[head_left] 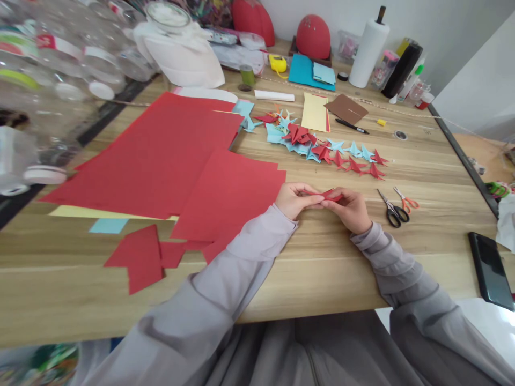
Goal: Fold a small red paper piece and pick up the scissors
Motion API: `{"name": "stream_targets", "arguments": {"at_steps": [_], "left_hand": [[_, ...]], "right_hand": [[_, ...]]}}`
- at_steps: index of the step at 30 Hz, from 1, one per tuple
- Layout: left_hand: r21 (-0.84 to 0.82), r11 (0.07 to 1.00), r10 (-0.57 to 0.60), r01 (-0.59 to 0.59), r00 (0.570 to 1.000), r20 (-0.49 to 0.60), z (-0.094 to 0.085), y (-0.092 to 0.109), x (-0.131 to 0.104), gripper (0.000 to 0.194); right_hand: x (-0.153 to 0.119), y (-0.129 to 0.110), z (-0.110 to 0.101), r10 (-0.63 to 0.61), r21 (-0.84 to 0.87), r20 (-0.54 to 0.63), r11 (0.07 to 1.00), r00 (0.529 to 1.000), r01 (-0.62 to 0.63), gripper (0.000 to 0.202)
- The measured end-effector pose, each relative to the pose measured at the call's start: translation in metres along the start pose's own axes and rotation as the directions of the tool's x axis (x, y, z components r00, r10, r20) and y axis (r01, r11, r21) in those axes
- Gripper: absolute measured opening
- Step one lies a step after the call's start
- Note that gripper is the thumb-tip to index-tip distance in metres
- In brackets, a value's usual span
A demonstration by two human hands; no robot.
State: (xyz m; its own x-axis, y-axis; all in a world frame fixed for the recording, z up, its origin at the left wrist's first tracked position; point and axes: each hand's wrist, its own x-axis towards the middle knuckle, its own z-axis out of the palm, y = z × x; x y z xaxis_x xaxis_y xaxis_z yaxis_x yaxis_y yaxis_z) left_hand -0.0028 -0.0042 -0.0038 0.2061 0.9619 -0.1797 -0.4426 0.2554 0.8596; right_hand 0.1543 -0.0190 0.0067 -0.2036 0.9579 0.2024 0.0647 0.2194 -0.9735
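A small folded piece of red paper [326,194] is pinched between my two hands above the wooden table [322,268]. My left hand [295,200] grips its left end, fingers closed, beside the edge of the large red sheets [161,155]. The right end is in the closed fingers of my right hand [351,208]. The fingertips of both hands nearly meet. Beyond the hands lie folded red paper cranes [300,134] and light blue ones [354,149], partly in rows. Small red paper pieces [145,262] lie at the left front.
Black scissors [394,212] and orange scissors [407,201] lie right of my hands. A phone [491,271] rests at the right edge. Plastic bottles [60,59] crowd the left. A paper roll [369,53] and a black bottle [402,69] stand at the back.
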Motion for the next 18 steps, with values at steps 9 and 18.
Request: {"name": "stream_targets", "arguments": {"at_steps": [9,18], "left_hand": [[-0.001,1.0,-0.017,0.017,0.999,0.043,0.0046,0.0061,-0.006,0.038],[0.108,0.982,0.148,-0.153,0.988,0.05,0.0054,0.0097,-0.0073,0.035]], "right_hand": [[-0.0005,-0.0068,-0.0024,0.03,0.06,0.036,0.998,0.999,-0.032,0.026],[0.0014,-0.0065,-0.0013,0.004,0.04,-0.058,0.999,0.998,-0.002,0.026]]}}
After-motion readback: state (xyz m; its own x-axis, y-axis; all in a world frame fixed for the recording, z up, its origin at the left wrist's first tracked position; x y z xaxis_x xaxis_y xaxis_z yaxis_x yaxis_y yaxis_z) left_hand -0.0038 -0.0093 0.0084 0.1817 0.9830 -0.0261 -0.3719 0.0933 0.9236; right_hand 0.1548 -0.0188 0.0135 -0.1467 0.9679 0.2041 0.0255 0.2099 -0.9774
